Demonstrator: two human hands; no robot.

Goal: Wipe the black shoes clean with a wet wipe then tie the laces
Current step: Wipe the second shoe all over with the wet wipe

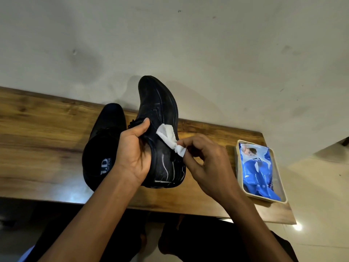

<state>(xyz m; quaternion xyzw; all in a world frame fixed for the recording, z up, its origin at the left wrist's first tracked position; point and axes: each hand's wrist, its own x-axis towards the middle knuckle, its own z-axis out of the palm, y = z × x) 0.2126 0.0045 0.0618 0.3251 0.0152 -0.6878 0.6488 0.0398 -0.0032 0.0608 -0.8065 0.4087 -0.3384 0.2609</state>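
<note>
My left hand [134,156] grips one black shoe [160,133] lifted above the wooden table [47,133], sole side turned right. My right hand [204,163] pinches a white wet wipe [170,138] against it. The second shoe [102,144] lies on the table beside.

Held shoe [160,118]: black, streaked with pale grey lines along its side. Second shoe [105,140]: black, white lettering on a dark insole label. Wipe [168,138]: white. Counter [47,140]: brown wood grain, darker streaks. Wipe packet [258,171]: blue and white, in a cream tray [238,167]. Wall [170,44]: off-white, smudged.
</note>
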